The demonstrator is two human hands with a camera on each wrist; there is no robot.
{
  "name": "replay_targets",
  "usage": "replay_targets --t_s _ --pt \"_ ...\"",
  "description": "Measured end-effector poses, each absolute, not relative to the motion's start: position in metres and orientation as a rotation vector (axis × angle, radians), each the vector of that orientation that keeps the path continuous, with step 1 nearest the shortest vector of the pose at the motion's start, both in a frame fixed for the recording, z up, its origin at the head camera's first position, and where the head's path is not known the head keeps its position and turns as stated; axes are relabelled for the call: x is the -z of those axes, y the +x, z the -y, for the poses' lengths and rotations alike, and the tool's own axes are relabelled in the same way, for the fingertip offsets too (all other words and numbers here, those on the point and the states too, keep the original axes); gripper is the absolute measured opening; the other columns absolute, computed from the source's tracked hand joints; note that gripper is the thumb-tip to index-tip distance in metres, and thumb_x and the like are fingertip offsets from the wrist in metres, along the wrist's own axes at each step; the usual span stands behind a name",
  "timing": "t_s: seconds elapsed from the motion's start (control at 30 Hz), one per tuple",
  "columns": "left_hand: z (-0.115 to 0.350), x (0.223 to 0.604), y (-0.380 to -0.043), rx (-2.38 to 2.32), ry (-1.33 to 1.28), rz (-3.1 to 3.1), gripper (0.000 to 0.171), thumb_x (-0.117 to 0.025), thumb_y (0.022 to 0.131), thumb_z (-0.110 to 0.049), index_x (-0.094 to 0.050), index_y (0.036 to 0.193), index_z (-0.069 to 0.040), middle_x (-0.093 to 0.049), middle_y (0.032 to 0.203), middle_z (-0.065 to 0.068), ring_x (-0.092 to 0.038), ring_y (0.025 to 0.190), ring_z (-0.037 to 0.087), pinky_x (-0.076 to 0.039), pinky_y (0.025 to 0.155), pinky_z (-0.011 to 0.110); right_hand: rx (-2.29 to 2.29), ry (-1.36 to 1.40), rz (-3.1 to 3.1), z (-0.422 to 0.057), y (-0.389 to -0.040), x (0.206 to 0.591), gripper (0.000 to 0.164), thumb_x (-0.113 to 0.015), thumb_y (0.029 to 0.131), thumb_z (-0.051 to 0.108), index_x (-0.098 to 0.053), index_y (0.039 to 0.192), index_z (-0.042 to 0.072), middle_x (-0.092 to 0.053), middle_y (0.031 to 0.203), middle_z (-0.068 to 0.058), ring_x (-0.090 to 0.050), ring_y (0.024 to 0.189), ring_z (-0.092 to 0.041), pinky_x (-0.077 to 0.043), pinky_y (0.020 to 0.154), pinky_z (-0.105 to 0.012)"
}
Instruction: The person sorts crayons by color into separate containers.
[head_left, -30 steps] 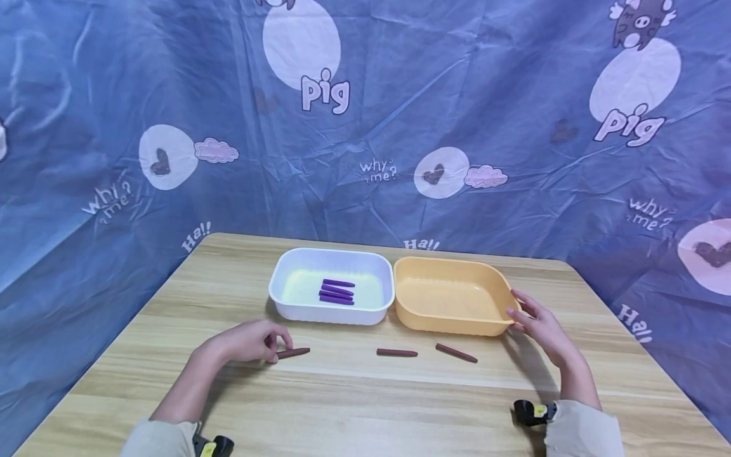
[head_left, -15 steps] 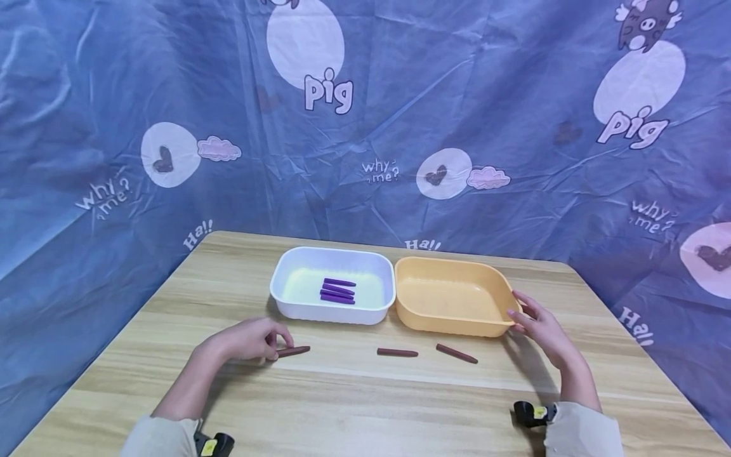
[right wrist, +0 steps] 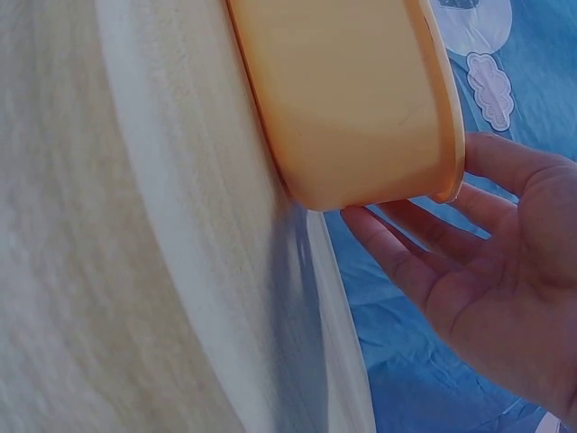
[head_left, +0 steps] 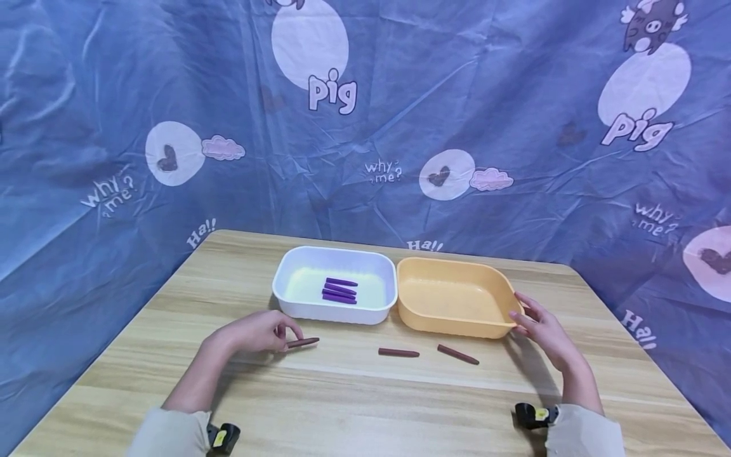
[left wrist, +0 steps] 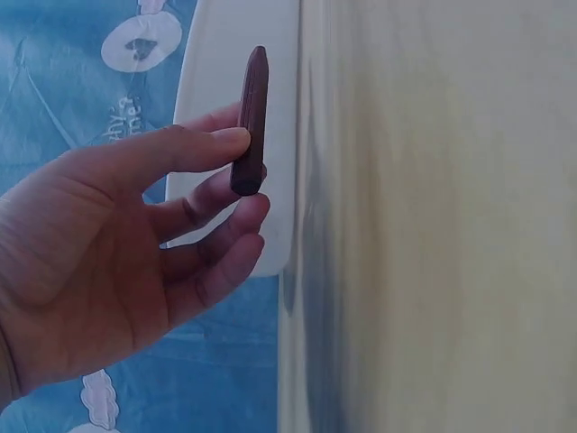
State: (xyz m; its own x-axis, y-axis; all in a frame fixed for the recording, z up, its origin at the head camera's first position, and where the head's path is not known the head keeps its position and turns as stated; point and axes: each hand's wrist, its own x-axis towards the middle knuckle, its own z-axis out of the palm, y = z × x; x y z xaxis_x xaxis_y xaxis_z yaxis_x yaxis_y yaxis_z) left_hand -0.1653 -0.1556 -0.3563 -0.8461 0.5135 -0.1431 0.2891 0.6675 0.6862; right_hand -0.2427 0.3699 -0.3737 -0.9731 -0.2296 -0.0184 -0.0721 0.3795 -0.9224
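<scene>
My left hand [head_left: 259, 332] pinches a brown crayon [left wrist: 255, 113] between thumb and fingertips, its tapered tip pointing away from the palm. The crayon is a little above the table, in front of the white tray [head_left: 331, 313]. Several purple crayons [head_left: 340, 292] lie in that tray. At the far right, my right hand [head_left: 542, 329] holds the end of an orange tray [head_left: 457, 327], thumb over the rim and fingers against the outer wall [right wrist: 370, 135]. Two more brown crayons, one nearer the middle [head_left: 398, 352] and one to its right [head_left: 458, 354], lie on the table before the trays.
The two trays stand side by side, touching, toward the back of the wooden table [head_left: 365, 412]. A blue printed cloth [head_left: 354, 127] hangs behind and around it. A small black camera sits at each wrist, left [head_left: 224, 438] and right [head_left: 531, 416].
My left hand has lifted the brown crayon off the table and moved slightly right and toward the white tray. My right hand stays on the orange tray.
</scene>
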Motion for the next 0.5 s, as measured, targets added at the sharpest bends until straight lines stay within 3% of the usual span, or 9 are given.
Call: replay_targets --t_s 0.23,0.5 --pt "0.144 0.347 -0.17 -0.98 0.674 -2.538 0.032 -0.058 0.076 0.009 -0.067 0.103 -0.007 -0.059 0.07 0.007 -0.053 0.06 0.018 -0.045 0.05 0.023 1.625 -0.253 -2.507 -0.371 -0.242 0.376 0.068 -0.048 0.097 0.023 -0.01 0.144 -0.006 -0.015 0.137 -0.041 -0.053 0.095 -0.001 -0.05 0.084 -0.024" --pt "0.132 0.332 -0.182 -0.895 0.787 -2.58 0.029 -0.061 0.076 0.007 -0.068 0.1 -0.007 -0.058 0.067 -0.002 -0.048 0.058 0.007 -0.041 0.048 0.019 1.654 -0.279 -2.497 -0.372 -0.242 0.377 0.067 -0.048 0.097 0.022 -0.009 0.143 -0.007 -0.017 0.136 -0.042 -0.053 0.093 0.002 -0.05 0.084 -0.023"
